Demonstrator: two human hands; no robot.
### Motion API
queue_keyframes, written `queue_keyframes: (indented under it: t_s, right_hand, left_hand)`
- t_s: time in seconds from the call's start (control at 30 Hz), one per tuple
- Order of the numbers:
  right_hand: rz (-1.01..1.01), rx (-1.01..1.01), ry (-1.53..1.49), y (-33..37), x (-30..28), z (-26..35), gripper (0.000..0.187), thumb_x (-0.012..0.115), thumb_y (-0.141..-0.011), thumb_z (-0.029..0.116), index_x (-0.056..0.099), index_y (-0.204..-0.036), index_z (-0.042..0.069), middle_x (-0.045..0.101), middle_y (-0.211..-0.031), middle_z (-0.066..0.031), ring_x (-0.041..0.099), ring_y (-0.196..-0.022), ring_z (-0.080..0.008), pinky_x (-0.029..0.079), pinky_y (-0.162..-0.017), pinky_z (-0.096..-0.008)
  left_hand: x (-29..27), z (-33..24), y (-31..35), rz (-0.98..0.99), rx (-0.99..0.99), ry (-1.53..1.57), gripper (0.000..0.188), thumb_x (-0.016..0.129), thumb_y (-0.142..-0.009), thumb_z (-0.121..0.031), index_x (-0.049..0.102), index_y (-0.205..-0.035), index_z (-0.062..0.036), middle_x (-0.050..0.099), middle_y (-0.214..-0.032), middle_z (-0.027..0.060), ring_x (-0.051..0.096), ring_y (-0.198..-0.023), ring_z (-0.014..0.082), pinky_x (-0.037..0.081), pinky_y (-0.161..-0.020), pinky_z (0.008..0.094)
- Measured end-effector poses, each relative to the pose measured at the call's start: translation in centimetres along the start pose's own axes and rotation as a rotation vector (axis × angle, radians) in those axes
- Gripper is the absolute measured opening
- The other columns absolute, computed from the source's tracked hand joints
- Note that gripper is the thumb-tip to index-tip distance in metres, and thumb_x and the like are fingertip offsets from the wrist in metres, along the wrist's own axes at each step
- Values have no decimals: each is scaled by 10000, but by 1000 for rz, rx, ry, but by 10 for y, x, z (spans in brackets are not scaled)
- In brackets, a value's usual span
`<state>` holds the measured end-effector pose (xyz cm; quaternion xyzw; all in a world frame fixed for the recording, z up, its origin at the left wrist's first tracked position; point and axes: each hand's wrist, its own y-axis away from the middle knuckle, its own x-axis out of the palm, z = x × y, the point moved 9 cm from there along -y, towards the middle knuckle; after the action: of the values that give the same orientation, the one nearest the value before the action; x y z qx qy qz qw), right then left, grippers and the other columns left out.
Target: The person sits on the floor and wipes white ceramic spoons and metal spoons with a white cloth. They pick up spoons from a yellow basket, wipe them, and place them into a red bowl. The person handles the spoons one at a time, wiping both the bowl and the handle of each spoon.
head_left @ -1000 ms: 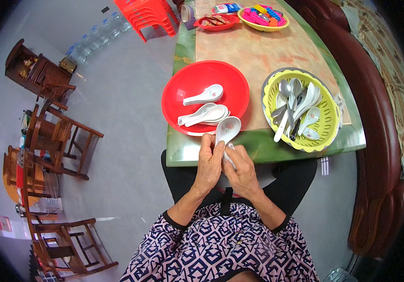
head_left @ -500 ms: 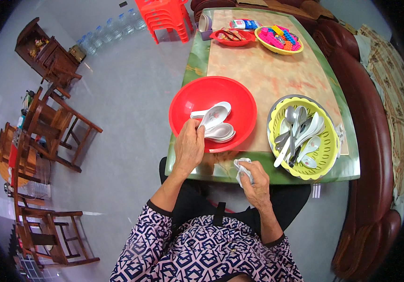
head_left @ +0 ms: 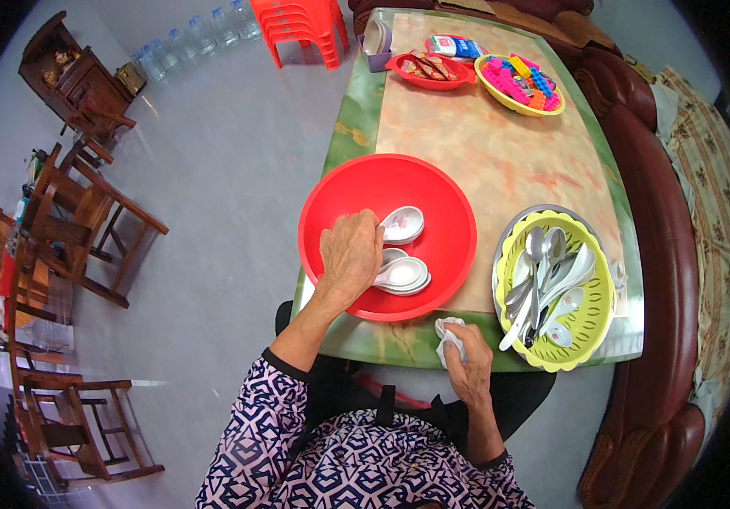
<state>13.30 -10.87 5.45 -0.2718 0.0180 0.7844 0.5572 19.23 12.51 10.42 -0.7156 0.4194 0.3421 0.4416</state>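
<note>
My left hand reaches into a wide red basin on the table. Its fingers are closed on the handle end of a white soup spoon, which lies on a small stack; the fingertips are partly hidden. Nearer to me, a second stack of white soup spoons rests in the basin beside this hand. At the table's front edge, my right hand is closed on a crumpled white cloth. To its right, a yellow-green slotted basket holds metal spoons and several white spoons.
The basket sits in a grey basin. Farther back stand a red dish of packets, a yellow bowl of toy bricks and a purple box. A brown leather sofa runs along the right; wooden chairs stand left.
My left hand has moved farther into the red basin, and the spoon it held up is now down on the far stack. My right hand keeps the cloth. The view has shifted slightly.
</note>
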Motion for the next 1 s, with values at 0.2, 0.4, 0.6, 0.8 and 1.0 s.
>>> queue_keyframes:
  t_s: [0.2, 0.4, 0.6, 0.8, 1.0]
  right_hand:
    - [8, -27, 61, -5, 8, 0, 307, 599, -766, -14, 589, -1071, 13, 583, -909, -163, 600, -784, -317, 484, -698, -362]
    - [18, 7, 85, -7, 12, 4, 309, 616, -760, -3, 605, -1066, 37, 589, -925, -140, 606, -792, -307, 492, -686, -359]
    - [15, 10, 113, -4, 11, 3, 313, 628, -752, 13, 618, -1061, 61, 569, -887, -125, 600, -777, -307, 489, -669, -361]
    - [-19, -47, 130, 2, 9, 0, 308, 643, -762, 59, 608, -1067, 82, 552, -881, -107, 592, -751, -303, 487, -641, -385]
    - [-31, -78, 93, 15, 2, 3, 263, 631, -776, 71, 605, -1038, 76, 535, -873, -99, 585, -739, -292, 484, -631, -379]
  left_hand:
    - [-2, 0, -6, -62, 58, -29, 175, 682, -762, -161, 545, -800, -59, 591, -744, 120, 556, -765, 319, 395, -623, 433]
    - [-4, -1, -6, -107, 130, -118, 233, 699, -769, -201, 543, -877, -65, 619, -820, 113, 569, -799, 312, 402, -697, 420]
    - [20, 9, -1, 218, -48, 49, 279, 663, -811, -241, 514, -943, -45, 637, -852, 155, 604, -777, 348, 439, -644, 458]
    - [24, 5, 8, 249, -84, 100, 268, 626, -845, -259, 533, -991, -54, 641, -898, 175, 615, -822, 368, 466, -679, 459]
    - [-1, -19, 10, 31, 89, -99, 370, 647, -836, -293, 579, -1080, -23, 604, -1067, 136, 524, -1017, 310, 418, -873, 391]
